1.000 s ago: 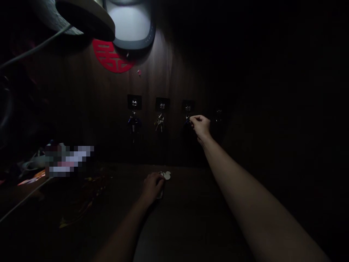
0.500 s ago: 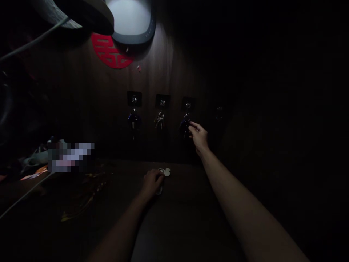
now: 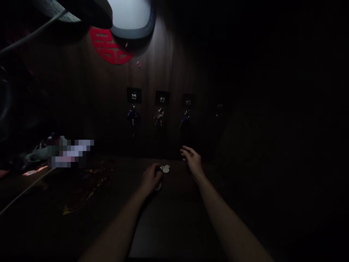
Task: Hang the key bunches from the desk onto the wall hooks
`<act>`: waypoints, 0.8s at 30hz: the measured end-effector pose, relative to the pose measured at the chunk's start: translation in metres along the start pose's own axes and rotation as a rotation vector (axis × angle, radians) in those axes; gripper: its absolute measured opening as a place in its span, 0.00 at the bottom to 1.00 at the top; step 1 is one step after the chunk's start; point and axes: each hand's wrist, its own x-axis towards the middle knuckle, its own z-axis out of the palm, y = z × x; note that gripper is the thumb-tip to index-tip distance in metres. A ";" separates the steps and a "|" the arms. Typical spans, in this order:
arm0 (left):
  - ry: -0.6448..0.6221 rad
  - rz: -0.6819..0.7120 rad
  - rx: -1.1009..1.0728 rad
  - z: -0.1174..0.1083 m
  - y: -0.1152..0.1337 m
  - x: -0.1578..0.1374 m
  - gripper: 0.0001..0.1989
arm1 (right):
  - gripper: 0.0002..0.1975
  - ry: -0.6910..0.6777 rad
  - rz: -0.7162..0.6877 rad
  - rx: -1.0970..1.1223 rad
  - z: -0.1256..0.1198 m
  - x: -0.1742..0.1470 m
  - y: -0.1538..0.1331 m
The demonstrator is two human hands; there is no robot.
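My left hand (image 3: 149, 178) lies on the dark tabletop with its fingers curled over a small item. From under the fingers pokes a pale, rounded tag (image 3: 165, 169) with a ring, like a keychain; a light-edged piece shows below the palm, the rest hidden. Just above the table's back edge, my right hand (image 3: 193, 160) is in the air, empty, fingers apart. Above it, a dark bunch of keys with a blue part (image 3: 185, 117) hangs from a wall hook (image 3: 188, 101). Two more key bunches hang to its left, one silvery (image 3: 159, 116), one blue and dark (image 3: 133, 115).
Another hook (image 3: 219, 109) glints faintly at the right. A red paper cutout (image 3: 111, 49) and a lit, rounded panel (image 3: 131, 18) are on the wall. Cables, a blurred-out patch (image 3: 72, 153) and a shiny red-yellow item (image 3: 84, 196) occupy the left. The right side is dark.
My right hand has let go of the blue-and-dark key bunch and moved down toward the tabletop. The bunch stays hanging on its hook. My left hand has barely shifted.
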 end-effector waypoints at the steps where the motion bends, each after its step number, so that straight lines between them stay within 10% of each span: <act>1: 0.002 -0.003 -0.010 0.000 0.001 0.000 0.15 | 0.18 -0.007 0.016 0.002 0.001 -0.005 0.006; 10: 0.018 0.000 -0.059 -0.001 0.003 -0.002 0.16 | 0.10 -0.150 -0.074 -0.192 0.012 -0.034 0.045; 24: 0.127 0.046 -0.108 -0.005 -0.002 0.001 0.13 | 0.08 -0.373 -0.179 -0.972 0.019 -0.058 0.031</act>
